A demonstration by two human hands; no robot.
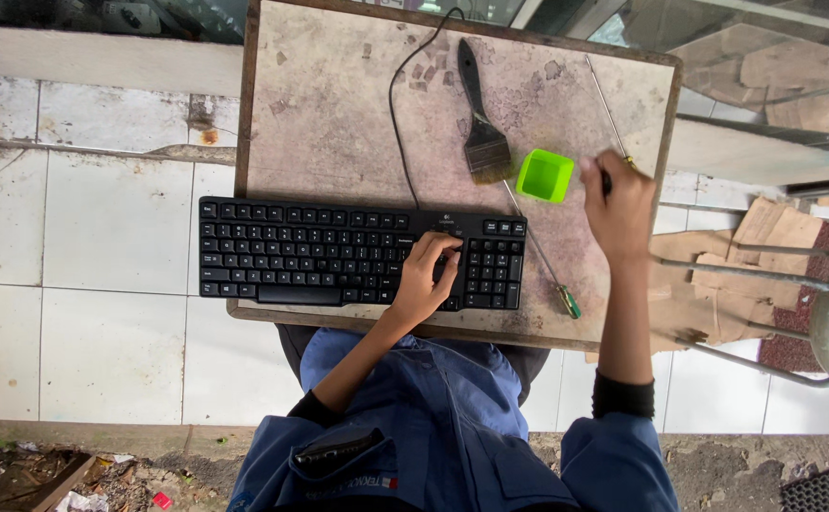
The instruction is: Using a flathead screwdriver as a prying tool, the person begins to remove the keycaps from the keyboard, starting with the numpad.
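The fingers of the left hand (426, 277) lie spread and curled on the keys of the black rectangular plastic keyboard (358, 254), pressing near the gap between its main block and its number pad — resting on it rather than gripping it. The fingers of the right hand (618, 201) are wrapped tight round the dark handle of a thin metal-shafted tool (609, 112), whose shaft slants up and away toward the far right corner. The keyboard sits at the near edge of the worn, stained wooden desk (339, 104), its long axis running left to right, its cable trailing off toward the far edge. Every key looks in place, so the work on it seems barely begun. Beyond lie a black-handled flat paintbrush (481, 118), a small bright green square plastic tray (544, 175) — apparently empty — and a green-handled screwdriver (543, 256) lying diagonally.
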